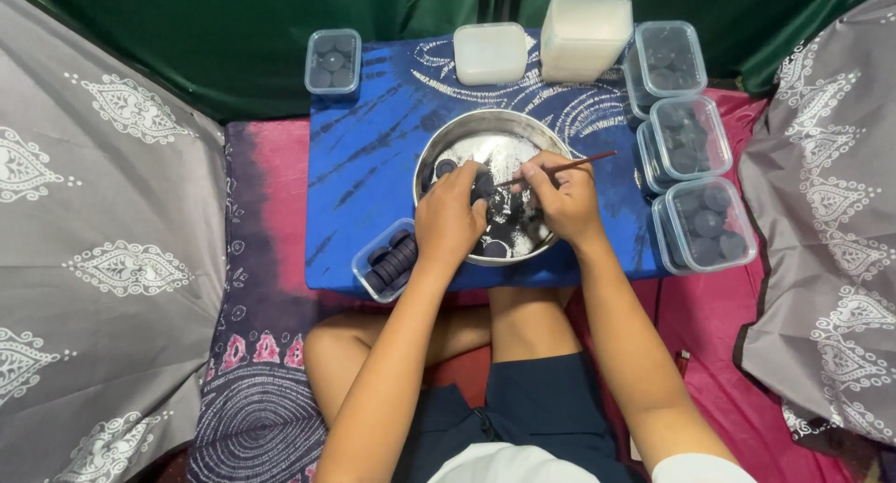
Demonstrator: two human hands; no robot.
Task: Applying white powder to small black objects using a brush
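A round metal bowl (pixel 439 156) sits on a low table covered in blue patterned cloth (pixel 373 128). Dark round discs lie in the bowl among white powder. My left hand (pixel 450 217) reaches into the bowl and pinches a dark disc (pixel 483 184). My right hand (pixel 560 198) hovers over the bowl and holds a thin reddish stick (pixel 579 162) that points at that disc. An open clear tub (pixel 385 264) of stacked dark discs stands just left of the bowl, at the table's front edge.
Three lidded clear tubs of dark discs (pixel 705 224) line the table's right side, and another one (pixel 333 61) stands at the back left. Two white lidded tubs (pixel 585 33) stand at the back. Grey patterned cushions (pixel 103 240) flank both sides. My crossed legs lie below the table.
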